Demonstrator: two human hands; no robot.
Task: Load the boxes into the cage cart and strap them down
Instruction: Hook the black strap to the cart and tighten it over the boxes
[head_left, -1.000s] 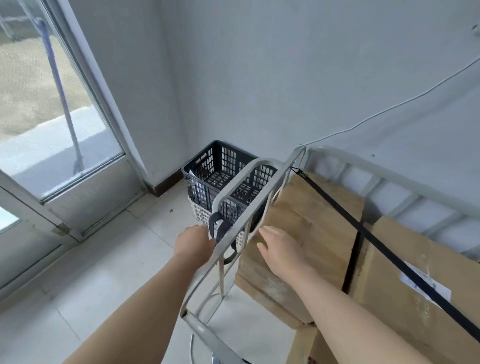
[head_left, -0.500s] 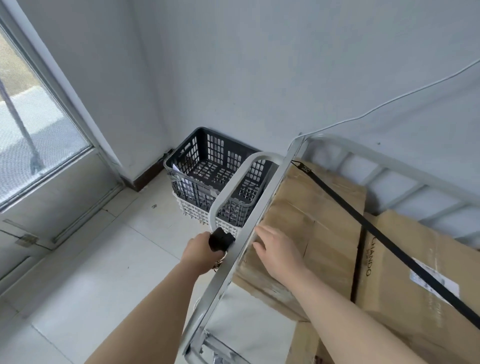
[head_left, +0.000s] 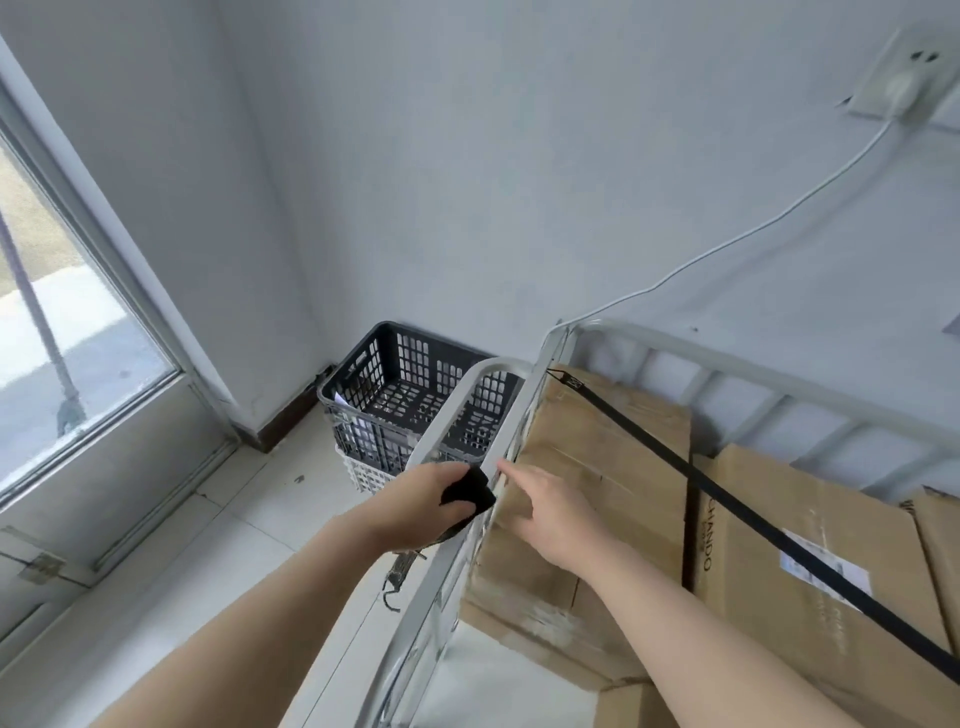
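Observation:
A white metal cage cart (head_left: 737, 366) holds several brown cardboard boxes; the nearest box (head_left: 597, 467) sits against the cart's left rail (head_left: 457, 545). A black strap (head_left: 727, 499) runs taut from a hook at the rail's far corner diagonally across the box tops to the right. Outside the rail, my left hand (head_left: 415, 506) is shut on a rolled black strap end (head_left: 467, 493), and a metal hook (head_left: 397, 577) dangles below it. My right hand (head_left: 550, 512) is inside the cart with fingers apart, reaching toward the rail beside the box.
A black plastic crate (head_left: 410, 395) stacked on a white one (head_left: 363, 475) stands on the tiled floor by the cart's handle (head_left: 462, 400). A glass door (head_left: 67, 374) is at left. A white cable (head_left: 727, 244) runs from a wall socket (head_left: 893, 88) down to the cart's corner.
My left hand has lifted the rolled strap end closer to the rail, and its hook now hangs in sight. My right hand has stayed by the rail. The view has shifted right.

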